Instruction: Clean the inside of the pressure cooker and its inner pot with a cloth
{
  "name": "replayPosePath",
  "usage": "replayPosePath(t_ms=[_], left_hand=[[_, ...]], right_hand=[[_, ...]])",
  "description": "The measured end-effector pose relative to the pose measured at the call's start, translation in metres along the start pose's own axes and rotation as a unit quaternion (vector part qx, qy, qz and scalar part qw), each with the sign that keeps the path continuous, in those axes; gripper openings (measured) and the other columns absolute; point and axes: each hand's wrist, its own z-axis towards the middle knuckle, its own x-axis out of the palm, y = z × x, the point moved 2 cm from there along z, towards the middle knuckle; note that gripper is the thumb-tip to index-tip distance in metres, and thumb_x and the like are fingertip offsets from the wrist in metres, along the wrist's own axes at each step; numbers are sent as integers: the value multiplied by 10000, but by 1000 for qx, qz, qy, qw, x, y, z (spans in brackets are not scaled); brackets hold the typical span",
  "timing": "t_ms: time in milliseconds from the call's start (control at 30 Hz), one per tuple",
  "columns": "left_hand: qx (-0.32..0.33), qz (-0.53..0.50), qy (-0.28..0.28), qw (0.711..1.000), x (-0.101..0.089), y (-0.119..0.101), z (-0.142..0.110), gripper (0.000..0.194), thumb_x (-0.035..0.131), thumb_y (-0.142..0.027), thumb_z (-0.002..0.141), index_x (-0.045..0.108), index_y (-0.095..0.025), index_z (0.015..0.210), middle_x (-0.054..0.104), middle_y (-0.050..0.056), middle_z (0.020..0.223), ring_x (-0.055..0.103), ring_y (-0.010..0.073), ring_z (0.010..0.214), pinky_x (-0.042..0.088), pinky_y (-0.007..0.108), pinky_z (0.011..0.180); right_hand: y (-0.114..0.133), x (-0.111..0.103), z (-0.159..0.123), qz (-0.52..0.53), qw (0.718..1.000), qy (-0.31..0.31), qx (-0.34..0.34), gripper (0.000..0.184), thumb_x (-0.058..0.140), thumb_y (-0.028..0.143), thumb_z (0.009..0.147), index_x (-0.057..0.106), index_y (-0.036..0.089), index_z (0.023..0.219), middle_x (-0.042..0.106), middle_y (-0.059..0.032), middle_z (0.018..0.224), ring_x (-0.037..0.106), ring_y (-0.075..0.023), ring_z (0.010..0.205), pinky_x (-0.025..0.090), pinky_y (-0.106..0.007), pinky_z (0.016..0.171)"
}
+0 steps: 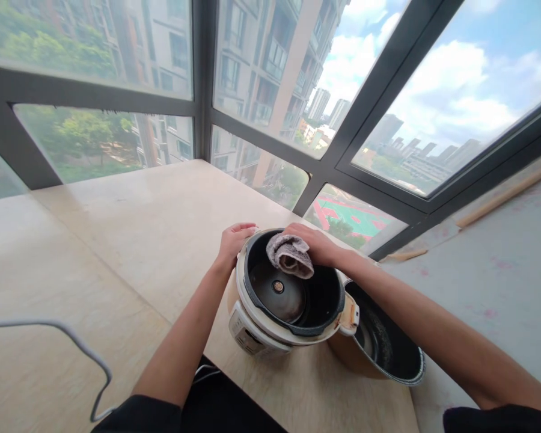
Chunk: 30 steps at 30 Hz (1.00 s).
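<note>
A white electric pressure cooker (pixel 261 325) stands lidless on the ledge, its dark inside showing a round heating plate (pixel 270 294). My left hand (pixel 235 242) grips the cooker's far left rim, with most of the fingers hidden behind it. At the far rim, my right hand (pixel 313 242) is closed on a crumpled grey-brown cloth (pixel 290 255), which hangs over the opening. Against the cooker's right side leans the dark inner pot (pixel 379 337), tilted with its mouth up.
The beige stone ledge (pixel 117 240) runs along tall grey-framed windows (pixel 202 78). A grey-white cord (pixel 67 331) curls across the ledge at the left. On the right is a pale patterned wall (pixel 500 288) close to my right arm.
</note>
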Motion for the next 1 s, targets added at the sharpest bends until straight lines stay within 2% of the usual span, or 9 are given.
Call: replayPosePath(t_ms=[100,167,333,433,533,600,733,867,1000], left_hand=[[4,-4,-1,1000,0,2,2,416,900,-284,388,746,-132,743,748,73,744,642,163,657,508,294,681],[6,-6,0,1000,0,2,2,407,901,-286,399,741,-134,740,741,69,731,637,163,651,504,294,675],[2,-20,23,1000,-1,1,-1,421,903,-295,422,730,-125,766,750,83,790,655,175,670,509,296,668],[-8,-44,42,998,-3,0,-2,435,894,-278,430,725,-120,798,748,79,774,669,186,664,520,300,662],[-6,-54,50,997,-5,2,-1,403,856,-260,455,731,-118,811,748,77,759,676,198,663,526,304,662],[10,-48,40,998,-5,3,3,326,811,-243,476,735,-120,769,734,57,717,659,182,647,513,283,645],[24,-33,17,999,-5,7,10,215,785,-222,482,719,-135,667,690,16,624,594,137,575,461,243,580],[13,-21,16,1000,-4,7,10,296,833,-247,462,748,-134,722,717,41,660,616,149,592,486,261,607],[5,-14,24,1000,-4,5,7,370,878,-258,434,763,-127,760,753,76,742,657,165,649,521,274,656]], right_hand=[[7,11,16,9,999,-50,17,183,547,227,948,608,202,1119,629,-102,1102,585,-227,1028,493,-360,881],[14,15,22,4,998,-54,21,221,571,221,913,602,192,1130,620,-103,1085,588,-233,1013,498,-362,867],[39,16,14,-10,1000,-13,-12,565,688,224,769,524,191,1309,569,-121,1242,595,-257,1099,523,-370,885],[58,18,9,-73,997,-11,-26,727,650,263,824,378,225,1497,460,-159,1454,572,-292,1196,546,-381,832],[72,20,14,-157,987,7,-26,698,535,267,918,295,306,1572,354,-153,1576,580,-314,1216,550,-368,767],[76,19,21,-198,980,19,11,650,488,262,941,323,339,1565,380,-135,1569,610,-315,1181,548,-356,742],[72,13,38,-238,961,14,143,626,475,268,936,358,340,1547,432,-130,1530,682,-291,1027,551,-366,715],[62,5,48,-257,940,18,222,516,417,255,958,460,292,1470,541,-152,1400,708,-284,949,552,-384,718],[40,-6,39,-250,912,58,319,404,446,214,920,610,235,1289,631,-170,1234,709,-306,1008,546,-382,757]])
